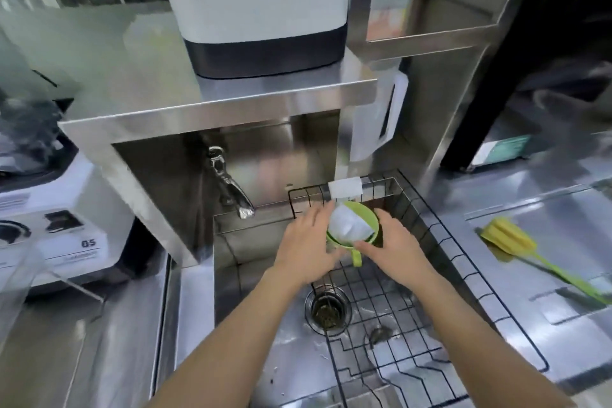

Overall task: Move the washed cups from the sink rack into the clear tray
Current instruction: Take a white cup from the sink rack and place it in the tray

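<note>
A green cup (362, 214) with a handle pointing down hangs over the sink, tilted toward me. A white cup (346, 225) is nested inside it. My left hand (306, 247) holds the stack from the left, fingers around its rim. My right hand (395, 250) grips it from the right and underneath, thumb by the handle. The black wire sink rack (417, 301) lies below and to the right of both hands. A corner of a clear tray (20, 275) shows at the far left edge.
A steel faucet (228, 185) juts out left of the cups, above the sink drain (328, 308). A white sponge (346, 187) sits on the rack's far rim. A yellow-green brush (516, 242) lies on the right counter. A white machine (261, 7) stands on the steel shelf overhead.
</note>
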